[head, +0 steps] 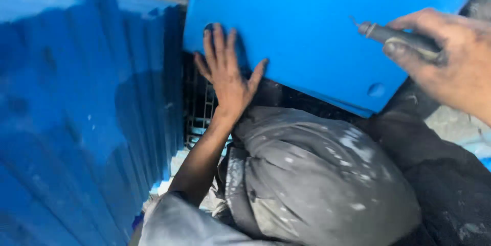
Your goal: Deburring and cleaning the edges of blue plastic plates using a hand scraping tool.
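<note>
A flat, bright blue painted panel (317,26) fills the upper middle of the view. My left hand (225,74) lies flat against its lower left corner, fingers spread and pointing up. My right hand (450,64), smeared with dark grime, is at the right edge and grips a grey handled tool (396,37) whose thin tip points left over the panel. The tool's tip hovers close to the blue surface; contact cannot be judged. A small round dimple (376,90) shows near the panel's lower right corner.
A ribbed blue painted wall or sheet (87,123) covers the left side. A metal grate (197,108) sits in the dark gap below my left hand. My paint-spattered grey trouser knee (317,174) is below the panel.
</note>
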